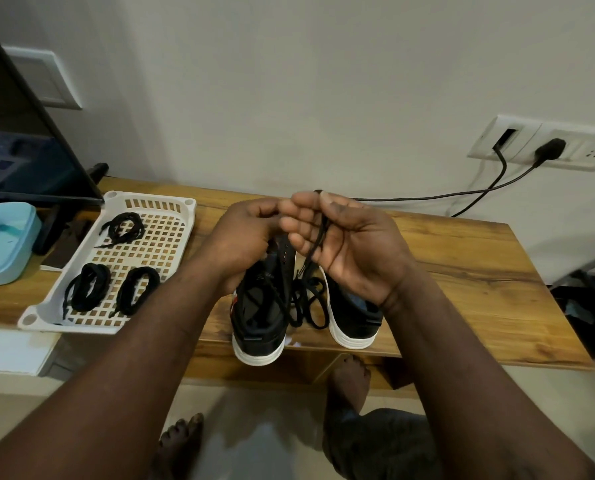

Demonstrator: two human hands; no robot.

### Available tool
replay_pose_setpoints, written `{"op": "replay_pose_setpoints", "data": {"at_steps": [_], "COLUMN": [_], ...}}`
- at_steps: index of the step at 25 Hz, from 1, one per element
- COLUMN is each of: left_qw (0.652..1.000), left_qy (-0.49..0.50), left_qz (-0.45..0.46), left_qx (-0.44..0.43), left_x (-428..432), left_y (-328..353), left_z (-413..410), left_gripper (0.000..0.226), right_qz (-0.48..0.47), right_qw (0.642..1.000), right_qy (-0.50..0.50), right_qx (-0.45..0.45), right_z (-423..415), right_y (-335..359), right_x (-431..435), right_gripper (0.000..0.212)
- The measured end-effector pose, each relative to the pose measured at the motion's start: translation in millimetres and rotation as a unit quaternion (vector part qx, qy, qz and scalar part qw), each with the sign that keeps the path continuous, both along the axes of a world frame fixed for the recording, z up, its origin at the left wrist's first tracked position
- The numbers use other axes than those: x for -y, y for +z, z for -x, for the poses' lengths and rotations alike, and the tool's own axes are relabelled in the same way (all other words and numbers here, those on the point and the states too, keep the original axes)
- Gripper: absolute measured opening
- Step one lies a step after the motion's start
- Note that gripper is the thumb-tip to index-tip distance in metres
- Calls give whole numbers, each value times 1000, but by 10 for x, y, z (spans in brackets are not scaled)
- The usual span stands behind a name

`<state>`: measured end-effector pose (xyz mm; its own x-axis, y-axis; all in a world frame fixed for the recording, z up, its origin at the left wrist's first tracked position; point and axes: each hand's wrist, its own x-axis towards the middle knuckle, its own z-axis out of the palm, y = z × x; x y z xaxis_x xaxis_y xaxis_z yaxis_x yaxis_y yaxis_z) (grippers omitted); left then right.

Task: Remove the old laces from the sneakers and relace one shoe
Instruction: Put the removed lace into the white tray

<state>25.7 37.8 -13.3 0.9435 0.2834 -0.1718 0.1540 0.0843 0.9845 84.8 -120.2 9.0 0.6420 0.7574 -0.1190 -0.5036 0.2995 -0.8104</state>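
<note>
Two black sneakers with white soles stand heel-first at the front edge of the wooden table: the left sneaker [259,317] and the right sneaker [353,318]. My left hand [240,237] grips the upper part of the left sneaker near its eyelets. My right hand [348,237] pinches a black lace [318,237] between thumb and fingers, and the lace runs down across the palm. Loose loops of black lace [306,303] lie between the two shoes. The toes of both sneakers are hidden behind my hands.
A white slotted tray [157,237] to the left holds three coiled black laces [88,287]. A light blue container [5,244] and a dark screen [29,140] stand at far left. Wall sockets with black cables [497,188] are at back right. My bare feet show below the table.
</note>
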Motion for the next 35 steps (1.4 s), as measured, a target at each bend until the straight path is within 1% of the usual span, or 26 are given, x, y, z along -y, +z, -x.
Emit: {"op": "replay_pose_setpoints", "data": {"at_steps": [1, 3, 4, 6, 7, 9, 12, 13, 14, 16, 18, 20, 23, 24, 26, 27, 28, 30, 33, 35], "left_qw": [1000, 993, 988, 979, 973, 961, 945, 947, 952, 964, 967, 967, 962, 965, 981, 988, 992, 995, 998, 996], "left_qy": [-22, -65, -82, -126, -156, -198, -225, -217, -192, -103, -34, 3, 38, 39, 31, 23, 13, -7, -25, -46], "left_qz": [-15, -95, -131, -160, -166, -186, -232, -235, -238, -242, -240, -229, -230, -217, -144, -99, -73, -71, -29, -70], "left_qx": [-12, -16, -15, -19, -25, -46, -52, -38, -15, 43, 83, 109, 139, 139, 129, 118, 101, 73, 42, 28], "left_x": [20, 87, 137, 211, 232, 250, 244, 245, 230, 161, 78, 11, -21, -26, -63, -77, -89, -84, -21, -2], "left_y": [-26, -81, -102, -106, -92, -75, -71, -59, -53, -47, -44, -56, -44, -48, -60, -50, -36, -11, -1, -65], "left_z": [0, 8, 10, 17, 31, 56, 58, 57, 48, 11, -9, -9, 7, 5, -11, -14, -10, -1, 19, -9], "left_gripper": [20, 19, 21, 25, 26, 24, 21, 21, 21, 16, 10, 11, 12, 12, 15, 18, 22, 27, 28, 26], "right_qz": [-38, -82, -88, -68, -40, 45, 156, 188, 216, 247, 248, 242, 256, 246, 186, 143, 101, 50, 8, -29], "right_qw": [999, 993, 989, 979, 973, 950, 901, 888, 883, 890, 902, 918, 925, 934, 967, 982, 992, 998, 1000, 999], "right_qy": [-18, -75, -113, -191, -227, -275, -296, -287, -266, -204, -170, -151, -96, -73, -26, -9, 1, 9, 2, -27], "right_qx": [-20, -33, -30, 0, 34, 138, 276, 305, 321, 324, 310, 277, 263, 248, 171, 122, 79, 29, -12, -38], "right_z": [-9, -29, -42, -85, -111, -153, -161, -158, -146, -125, -112, -91, -35, -19, 5, 12, 10, 15, 26, 16], "right_y": [23, 25, 0, -83, -121, -159, -188, -210, -238, -309, -363, -360, -321, -309, -262, -227, -201, -162, -134, -102], "right_x": [-12, -57, -75, -84, -78, -52, -8, 4, 5, -11, -34, -57, -68, -72, -81, -85, -89, -99, -120, -129], "right_gripper": [40, 40, 39, 38, 37, 34, 29, 28, 27, 25, 25, 28, 40, 43, 47, 47, 46, 45, 42, 38]}}
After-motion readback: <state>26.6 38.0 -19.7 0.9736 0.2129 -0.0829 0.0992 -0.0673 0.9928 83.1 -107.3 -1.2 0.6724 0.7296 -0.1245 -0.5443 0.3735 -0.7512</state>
